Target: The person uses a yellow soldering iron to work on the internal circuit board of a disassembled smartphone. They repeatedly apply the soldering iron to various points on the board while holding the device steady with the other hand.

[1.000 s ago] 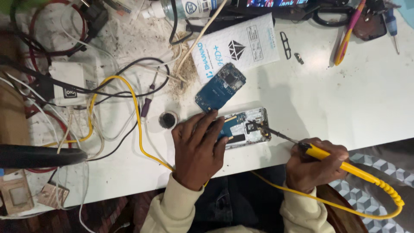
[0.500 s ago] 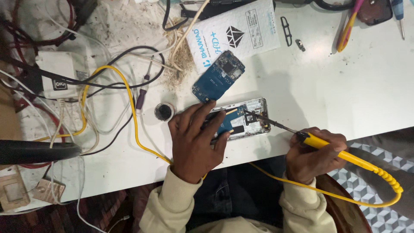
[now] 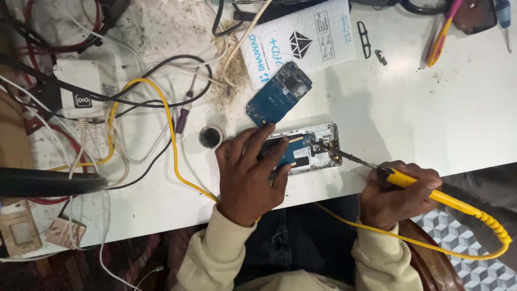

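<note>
An opened phone body (image 3: 318, 143) with its insides bared lies near the white table's front edge. My left hand (image 3: 247, 175) rests flat on its left half and pins it down. My right hand (image 3: 396, 194) grips a yellow-handled soldering iron (image 3: 425, 191); its dark tip touches the right end of the phone's insides. A yellow cord (image 3: 172, 140) loops from the iron under my arms and across the table. A loose blue circuit board (image 3: 279, 92) lies just above the phone.
A white printed packet (image 3: 312, 40) lies behind the board. A small round black pot (image 3: 210, 137) sits left of my left hand. Tangled cables and a white adapter (image 3: 81, 89) fill the left side. Tools (image 3: 441, 37) lie at the far right.
The view has shifted slightly. The iron's tip has moved in a little onto the phone's right end. My left hand stays on the phone.
</note>
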